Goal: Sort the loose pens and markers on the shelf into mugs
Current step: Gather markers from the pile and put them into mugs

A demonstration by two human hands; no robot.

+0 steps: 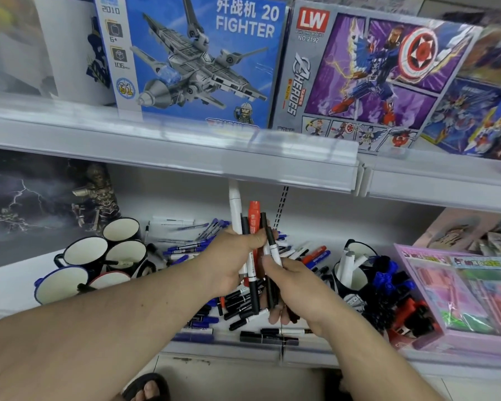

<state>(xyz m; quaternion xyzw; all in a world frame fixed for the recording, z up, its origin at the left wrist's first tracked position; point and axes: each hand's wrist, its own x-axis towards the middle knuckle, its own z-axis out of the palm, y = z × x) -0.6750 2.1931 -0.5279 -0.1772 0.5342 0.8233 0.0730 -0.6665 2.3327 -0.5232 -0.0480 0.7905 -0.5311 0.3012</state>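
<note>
- The left hand [232, 264] is raised above the loose pile of pens [243, 308], its fingers curled round an upright bundle of markers [250, 244]: 1 white, 1 red and several black ones.
- The right hand [289, 287] sits just right of the left hand, touching it; its thumb and fingers pinch a black-and-white pen [273, 247] at the bundle's right edge, and its lower fingers curl under the other shafts.
- Both forearms reach in from the bottom edge of the view and meet over the pile.
- The white marker's top end is cut off by the upper shelf edge [272, 166]; the lower ends of the bundle are hidden behind the hands.
- The pile itself is blurred, so an exact count cannot be told.
- Left of the pile stands a cluster of 5 mugs [99, 261], white inside, showing no pens.
- Right of the pile, a dark mug [352, 270] holds white markers, and beside it another holder [388, 282] is packed with blue-capped pens.
</note>
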